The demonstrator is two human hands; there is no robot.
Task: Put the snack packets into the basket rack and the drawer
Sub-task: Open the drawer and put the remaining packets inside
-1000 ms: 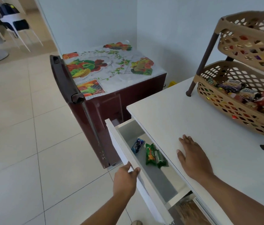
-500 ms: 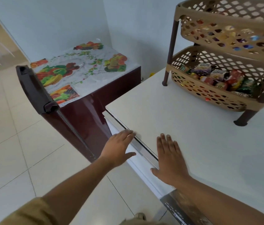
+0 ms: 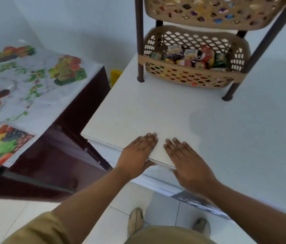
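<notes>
Broadly, a white table [image 3: 217, 131] fills the right side, its near-left edge running above a pale tiled floor [image 3: 3, 217]. To the left stands a dark maroon cabinet [image 3: 65, 155] topped with a cloth printed with fruit and flowers [image 3: 22, 95]. At the far end of the table stands the basket rack [image 3: 188, 78], two tan lattice baskets on dark brown legs; the lower basket holds a heap of colourful snack packets [image 3: 191, 57], and more packets show through the holes of the upper basket, though their kinds cannot be read. Under the table's near edge the white drawer [image 3: 107, 152] front sits flush, shut. Both hands lie flat, palms down and empty, at that edge: the left hand [image 3: 138, 152] with fingers together, its thumb hooked over the rim, and the right hand [image 3: 188, 161] just beside it, fingers slightly spread.
</notes>
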